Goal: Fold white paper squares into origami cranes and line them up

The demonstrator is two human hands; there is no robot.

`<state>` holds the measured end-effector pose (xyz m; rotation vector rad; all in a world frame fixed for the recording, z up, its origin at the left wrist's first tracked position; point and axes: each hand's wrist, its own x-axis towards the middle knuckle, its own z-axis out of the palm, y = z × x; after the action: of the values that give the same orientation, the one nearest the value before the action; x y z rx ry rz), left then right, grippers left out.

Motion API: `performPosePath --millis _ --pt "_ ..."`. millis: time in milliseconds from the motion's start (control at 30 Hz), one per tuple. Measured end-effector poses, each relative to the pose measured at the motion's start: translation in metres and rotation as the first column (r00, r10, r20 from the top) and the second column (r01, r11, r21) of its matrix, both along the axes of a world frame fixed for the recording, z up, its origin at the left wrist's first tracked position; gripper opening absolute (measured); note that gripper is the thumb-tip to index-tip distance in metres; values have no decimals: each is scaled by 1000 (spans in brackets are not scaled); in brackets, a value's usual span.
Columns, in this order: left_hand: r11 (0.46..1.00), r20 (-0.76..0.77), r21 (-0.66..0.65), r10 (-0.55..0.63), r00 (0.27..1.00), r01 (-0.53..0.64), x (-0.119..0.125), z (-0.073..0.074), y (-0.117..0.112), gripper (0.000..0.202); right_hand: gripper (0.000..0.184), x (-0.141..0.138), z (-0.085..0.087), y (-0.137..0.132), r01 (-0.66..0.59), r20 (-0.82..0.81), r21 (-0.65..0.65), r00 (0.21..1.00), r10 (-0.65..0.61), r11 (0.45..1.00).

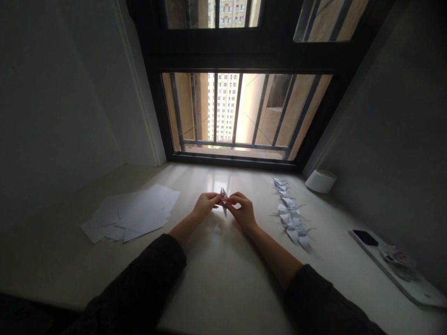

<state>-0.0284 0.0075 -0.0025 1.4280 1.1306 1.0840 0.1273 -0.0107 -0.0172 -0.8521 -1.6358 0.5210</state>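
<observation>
A small folded white paper piece (224, 201) is held above the pale table (216, 279), near its middle. My left hand (206, 204) pinches its left side with closed fingers. My right hand (241, 209) pinches its right side, fingers curled round it. Both hands meet at the paper, a little in front of the window. Dark sleeves cover both forearms up to the wrists' near side.
A loose pile of white paper sheets (134, 213) lies at the left. A row of several folded paper cranes (291, 216) runs along the right. A white round container (321, 180) stands near the window corner. A phone (365, 237) rests on a white tablet-like slab (401, 270) at the far right.
</observation>
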Motion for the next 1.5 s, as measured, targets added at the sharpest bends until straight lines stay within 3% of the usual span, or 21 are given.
performPosePath --millis 267,400,633,933,1300,1500 --pt "991 -27 135 -13 1000 16 3 -3 -1 37 20 1 1 6 14 -51 -165 998 -23 986" --pt "993 -2 105 -43 999 43 4 -4 0 32 20 2 -2 9 29 -80 -185 996 -44 982" --pt "999 65 26 29 997 -31 3 -5 3 37 24 2 -5 10 -65 -172 -206 985 30 976" --pt "993 60 118 14 998 -21 6 -4 -2 30 31 0 -8 12 -67 -320 -351 946 -53 934" --pt "988 55 154 24 998 -32 11 -2 -5 22 28 -4 1 6 -167 -486 -361 874 -32 918" --pt "963 -48 261 79 996 -64 8 -8 -1 26 28 -4 -1 8 -188 -519 -404 853 -56 895"
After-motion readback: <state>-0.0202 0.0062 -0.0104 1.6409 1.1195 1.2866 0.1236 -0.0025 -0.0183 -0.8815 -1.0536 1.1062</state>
